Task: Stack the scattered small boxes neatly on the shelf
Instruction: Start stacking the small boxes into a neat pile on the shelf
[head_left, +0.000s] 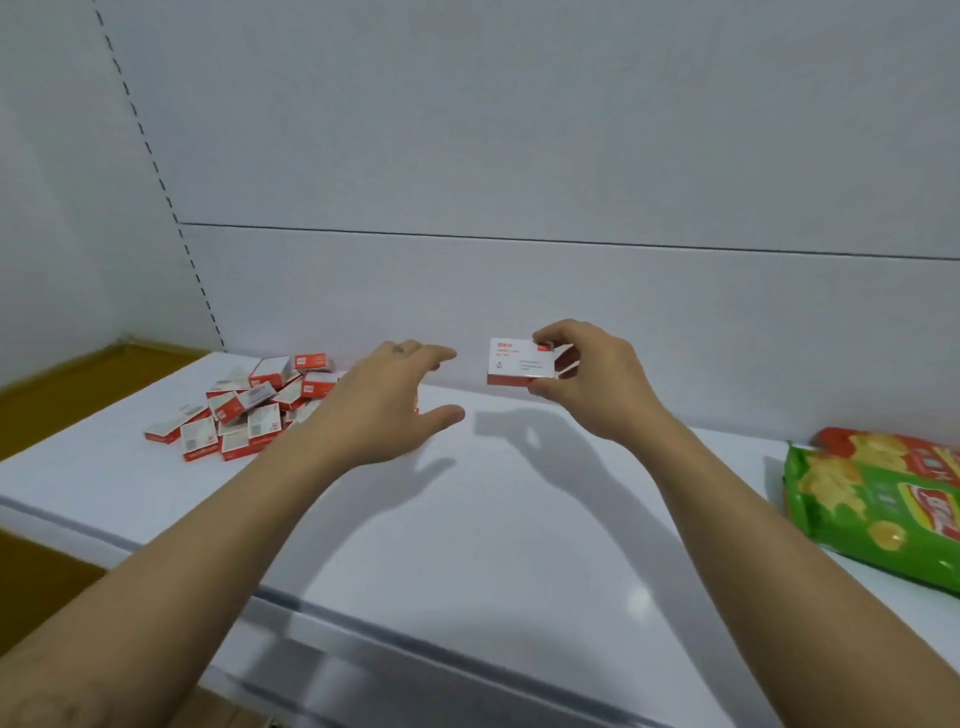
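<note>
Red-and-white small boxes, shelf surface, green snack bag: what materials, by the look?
Small boxes: likely printed paperboard, slight sheen; crisp folded edges and flat printed faces, clearest on the held box in the right hand. Shelf: white, smooth, semi-gloss; painted metal or laminate, cannot tell which; it shows soft reflections. Green snack bag: glossy plastic film; wrinkles and bright highlights.

On the shelf (467, 545) — box pile (244, 410) far left, snack bags (878, 499) right, held box (519, 362) between, farther back.
</note>
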